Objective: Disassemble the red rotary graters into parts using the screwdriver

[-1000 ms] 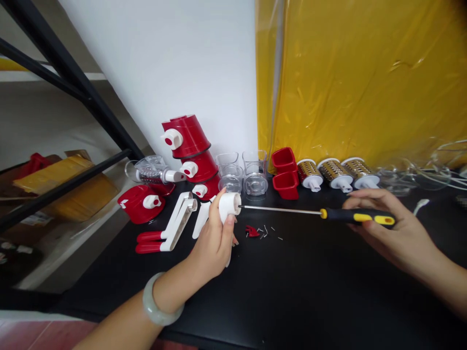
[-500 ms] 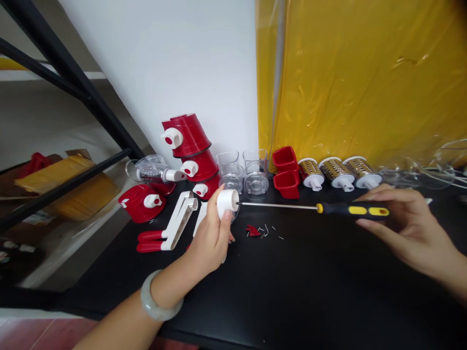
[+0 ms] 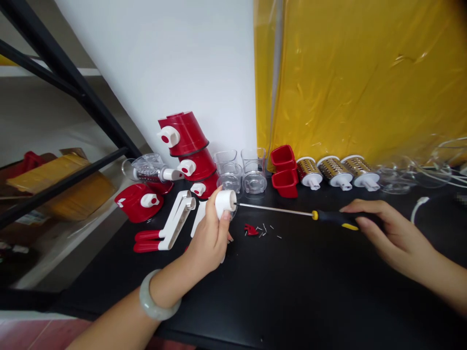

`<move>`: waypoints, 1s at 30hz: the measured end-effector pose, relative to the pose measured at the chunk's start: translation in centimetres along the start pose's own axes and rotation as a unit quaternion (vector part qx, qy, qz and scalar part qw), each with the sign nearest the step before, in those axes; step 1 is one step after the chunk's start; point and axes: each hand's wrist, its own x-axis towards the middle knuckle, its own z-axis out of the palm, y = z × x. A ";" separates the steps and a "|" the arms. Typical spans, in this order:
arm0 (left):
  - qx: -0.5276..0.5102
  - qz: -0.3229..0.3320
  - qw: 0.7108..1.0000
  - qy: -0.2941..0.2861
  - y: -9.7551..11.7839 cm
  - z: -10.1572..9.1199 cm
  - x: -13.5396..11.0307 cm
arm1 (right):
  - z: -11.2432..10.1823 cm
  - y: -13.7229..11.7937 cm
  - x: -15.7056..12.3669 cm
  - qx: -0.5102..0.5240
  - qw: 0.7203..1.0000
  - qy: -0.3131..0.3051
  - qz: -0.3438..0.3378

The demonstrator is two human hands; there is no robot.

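My left hand point(image 3: 209, 240) is closed round a white plastic part point(image 3: 225, 202), holding it above the black table point(image 3: 299, 291). My right hand point(image 3: 386, 231) grips the black and yellow handle of a screwdriver point(image 3: 328, 216). Its long metal shaft reaches left, and the tip sits against the end of the white part. On the table just below the shaft lie a small red piece point(image 3: 251, 230) and several small screws point(image 3: 266, 230).
Stacked red housings point(image 3: 188, 146) stand at the back by the wall, with white crank handles point(image 3: 171, 223), clear cups point(image 3: 241, 170), red tubs point(image 3: 284, 170) and three metal grater drums point(image 3: 335, 172). Yellow plastic sheeting point(image 3: 365, 73) hangs behind. A black shelf frame point(image 3: 62, 78) stands left.
My right hand has shifted its grip on the screwdriver handle, and the fingers now cover more of it. The left hand and white part have drifted slightly left and down.
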 end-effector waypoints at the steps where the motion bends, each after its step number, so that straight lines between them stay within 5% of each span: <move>1: 0.000 0.001 1.000 0.001 0.0 0.0 0.1 | 0.0 -0.1 0.0 0.022 0.999 0.012 -0.022; 5: -0.016 0.006 1.000 -0.003 0.0 -0.1 0.0 | 0.1 -0.3 0.2 0.140 0.986 0.061 0.066; 9: -0.021 -0.008 1.000 0.002 0.3 -0.1 -0.2 | 0.7 -0.4 0.1 0.304 0.925 0.021 0.225; 13: -0.007 -0.009 1.000 -0.008 0.3 0.0 -0.3 | 1.0 -0.4 0.0 0.254 0.921 -0.014 0.295; 17: 0.006 -0.007 1.000 -0.012 0.3 -0.2 -0.2 | 0.4 -0.5 0.1 0.126 0.975 0.072 0.169; 20: 0.005 -0.013 1.000 -0.011 0.4 -0.2 -0.1 | -0.1 -1.0 0.2 0.115 0.986 0.086 0.078; 26: -0.014 -0.029 0.998 -0.049 0.4 0.5 -0.3 | -0.5 -1.6 0.7 0.203 0.958 0.093 0.180; 30: -0.010 -0.031 0.998 -0.054 0.4 0.8 -0.5 | -0.7 -0.8 0.7 0.166 0.968 0.013 0.190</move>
